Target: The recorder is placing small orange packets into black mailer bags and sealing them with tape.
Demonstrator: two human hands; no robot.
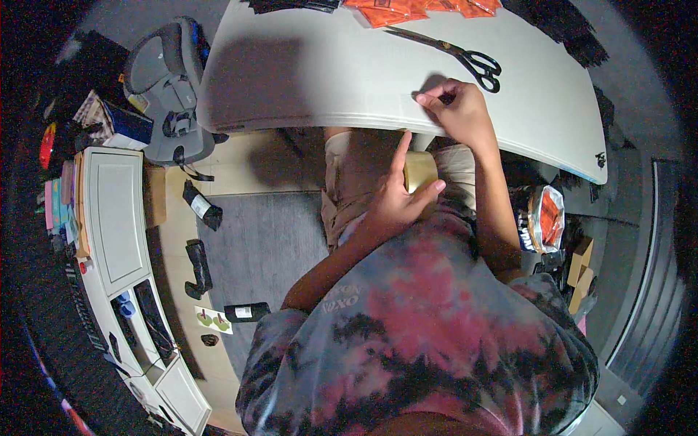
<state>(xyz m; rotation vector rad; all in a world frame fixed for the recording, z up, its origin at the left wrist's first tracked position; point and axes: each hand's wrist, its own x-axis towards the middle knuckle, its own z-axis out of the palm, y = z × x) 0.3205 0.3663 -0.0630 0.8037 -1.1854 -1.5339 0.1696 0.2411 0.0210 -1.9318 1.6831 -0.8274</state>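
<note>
My left hand (401,191) is below the table's front edge, over my lap. It holds a roll of yellowish packing tape (420,170), the index finger pointing up at the edge and the thumb along the roll's near side. Over the white table (360,71), close to that edge, my right hand (461,111) has its thumb and fingertips pinched together. A faint, see-through patch, apparently a strip of clear tape (410,103), lies at those fingertips. Black-handled scissors (455,52) lie just beyond my right hand, blades pointing left.
Orange plastic packets (387,12) and black packets (294,5) lie along the table's far side. A grey child car seat (169,92) and a white cabinet (115,218) are at left. Black parcels (202,204) lie on the floor. An open bag with orange contents (545,220) is at right.
</note>
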